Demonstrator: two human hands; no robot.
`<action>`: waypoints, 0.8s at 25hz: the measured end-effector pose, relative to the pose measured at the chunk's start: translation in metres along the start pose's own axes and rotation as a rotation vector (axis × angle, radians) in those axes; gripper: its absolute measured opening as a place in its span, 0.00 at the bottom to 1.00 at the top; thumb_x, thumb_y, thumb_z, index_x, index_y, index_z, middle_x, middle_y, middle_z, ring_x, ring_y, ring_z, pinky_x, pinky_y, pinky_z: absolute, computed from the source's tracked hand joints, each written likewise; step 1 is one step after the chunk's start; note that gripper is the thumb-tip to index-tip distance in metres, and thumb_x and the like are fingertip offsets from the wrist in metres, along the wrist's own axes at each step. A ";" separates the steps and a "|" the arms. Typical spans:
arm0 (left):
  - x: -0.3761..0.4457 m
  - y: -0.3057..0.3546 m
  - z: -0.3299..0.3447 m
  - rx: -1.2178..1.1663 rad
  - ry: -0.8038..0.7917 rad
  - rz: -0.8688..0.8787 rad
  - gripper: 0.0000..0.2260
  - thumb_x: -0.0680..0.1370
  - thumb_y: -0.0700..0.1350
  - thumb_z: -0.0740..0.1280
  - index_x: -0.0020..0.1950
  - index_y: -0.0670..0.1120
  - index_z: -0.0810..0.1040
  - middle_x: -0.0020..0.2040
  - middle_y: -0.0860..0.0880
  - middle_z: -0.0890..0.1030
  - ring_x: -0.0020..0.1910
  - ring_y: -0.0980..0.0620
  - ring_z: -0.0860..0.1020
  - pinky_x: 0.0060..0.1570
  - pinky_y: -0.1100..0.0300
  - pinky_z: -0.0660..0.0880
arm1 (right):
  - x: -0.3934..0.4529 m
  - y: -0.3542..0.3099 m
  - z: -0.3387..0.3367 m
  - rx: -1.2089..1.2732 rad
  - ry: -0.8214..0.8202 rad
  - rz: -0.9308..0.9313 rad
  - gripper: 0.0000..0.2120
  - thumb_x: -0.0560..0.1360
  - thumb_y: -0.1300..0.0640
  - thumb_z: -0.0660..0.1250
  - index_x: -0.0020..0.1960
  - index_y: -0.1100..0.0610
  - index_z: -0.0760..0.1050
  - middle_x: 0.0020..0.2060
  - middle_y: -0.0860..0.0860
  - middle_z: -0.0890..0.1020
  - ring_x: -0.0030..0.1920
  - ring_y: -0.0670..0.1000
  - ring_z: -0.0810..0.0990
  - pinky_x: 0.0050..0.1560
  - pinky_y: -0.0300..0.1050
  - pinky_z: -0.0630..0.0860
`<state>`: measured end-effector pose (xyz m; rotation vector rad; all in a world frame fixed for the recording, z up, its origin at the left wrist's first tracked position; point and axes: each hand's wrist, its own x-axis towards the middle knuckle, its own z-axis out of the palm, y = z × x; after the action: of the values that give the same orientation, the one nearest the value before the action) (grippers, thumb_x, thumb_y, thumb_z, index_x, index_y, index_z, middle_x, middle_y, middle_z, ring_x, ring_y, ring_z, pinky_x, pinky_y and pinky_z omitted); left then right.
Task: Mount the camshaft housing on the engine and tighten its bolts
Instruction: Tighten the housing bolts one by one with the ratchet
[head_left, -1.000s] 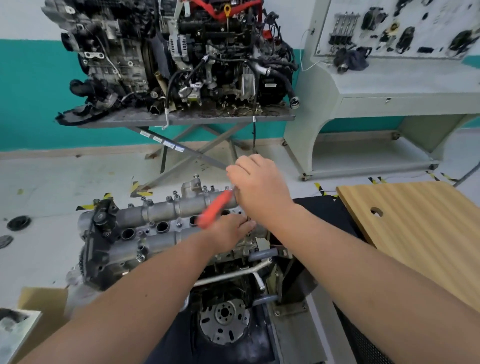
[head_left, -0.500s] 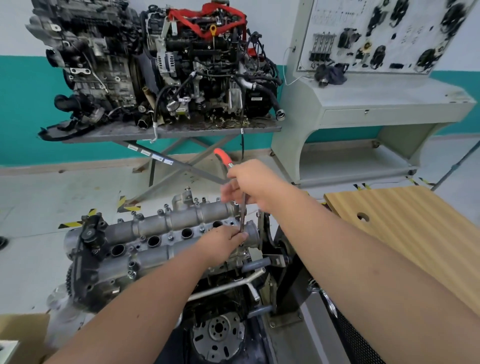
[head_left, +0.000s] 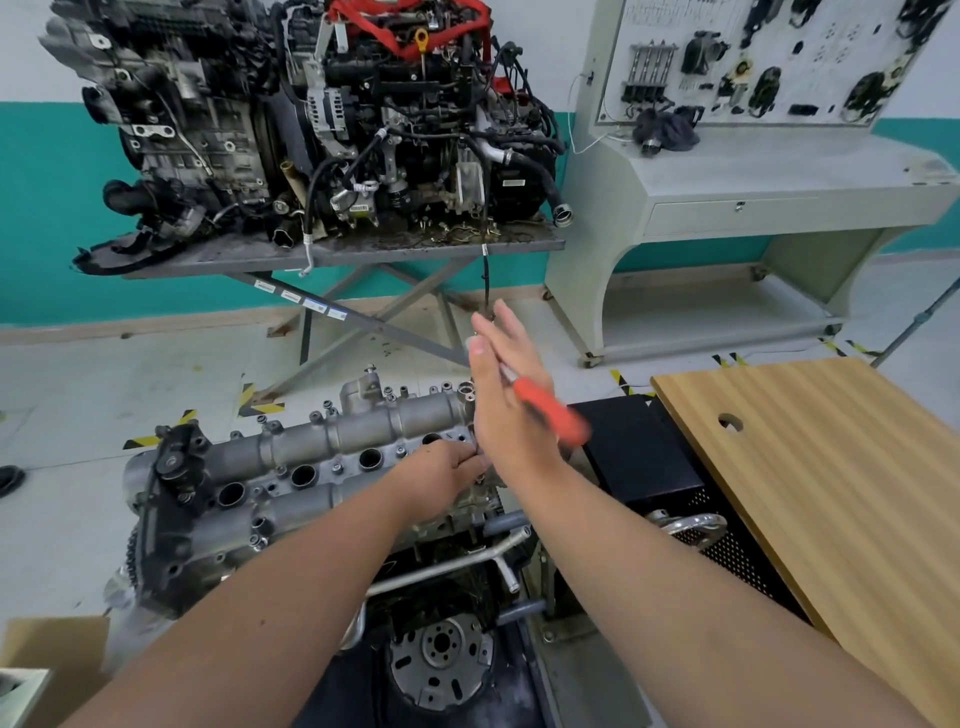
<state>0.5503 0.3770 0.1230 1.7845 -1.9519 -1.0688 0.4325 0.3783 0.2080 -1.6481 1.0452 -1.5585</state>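
At far left, a cardboard box (head_left: 49, 654) on the pale floor, its corner just entering the view. Beside it, on a stand, the engine (head_left: 291, 525), with the grey camshaft housing (head_left: 332, 457) seated along its top, a row of round dark bores open between the two cast tubes and small bolts (head_left: 337, 469) standing in the flanges. A black fitting bolted at the housing's left end; a toothed flywheel (head_left: 439, 660) facing the camera lower down. Behind, against the teal-and-white wall, two complete engines (head_left: 322, 119) crowded with hoses and a red cover, parked on a grey scissor-leg table (head_left: 343, 249).

Toward the centre, the left hand (head_left: 447, 475) reaching in from below, knuckles up, fingers curled down onto the right end of the housing; what those fingers pinch, if anything, cannot be told, hidden under the hand itself. Just beside and above it, the right hand (head_left: 506, 395) raised edge-on, fingers straight and together, thumb side toward the camera, palm against a blurred tool with a red handle (head_left: 553, 413) that juts out to the right; no fingers wrapped round it.

Further right, a black perforated metal cabinet (head_left: 649, 457), then a slanted wooden board (head_left: 831, 493) with a round hole near its upper edge. Beyond, a pale grey training bench (head_left: 779, 187) whose upright panel carries mounted engine parts, and a dark cloth (head_left: 667, 130) lying on the benchtop.
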 end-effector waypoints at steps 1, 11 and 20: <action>0.000 0.000 0.001 0.003 0.012 -0.001 0.12 0.82 0.50 0.62 0.44 0.46 0.78 0.35 0.50 0.79 0.27 0.59 0.73 0.30 0.64 0.74 | 0.000 0.004 -0.002 -0.192 -0.012 -0.231 0.14 0.80 0.62 0.66 0.65 0.61 0.79 0.70 0.54 0.74 0.69 0.52 0.74 0.68 0.44 0.72; -0.004 0.009 -0.007 0.007 -0.073 -0.067 0.18 0.83 0.58 0.58 0.50 0.45 0.78 0.39 0.46 0.80 0.32 0.50 0.77 0.34 0.56 0.77 | 0.053 -0.050 0.002 -1.289 -0.704 -0.173 0.15 0.82 0.43 0.54 0.47 0.54 0.67 0.38 0.50 0.72 0.36 0.53 0.72 0.36 0.49 0.65; -0.033 0.035 -0.072 -0.745 -0.225 0.097 0.25 0.73 0.51 0.70 0.70 0.53 0.73 0.67 0.52 0.78 0.67 0.51 0.75 0.73 0.46 0.63 | 0.037 -0.035 0.001 0.629 -0.070 0.927 0.03 0.83 0.59 0.62 0.51 0.57 0.71 0.33 0.52 0.84 0.37 0.52 0.84 0.42 0.47 0.77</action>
<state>0.5779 0.3840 0.2045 1.1861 -1.4227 -1.7226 0.4370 0.3631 0.2560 -0.6185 0.9352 -1.0132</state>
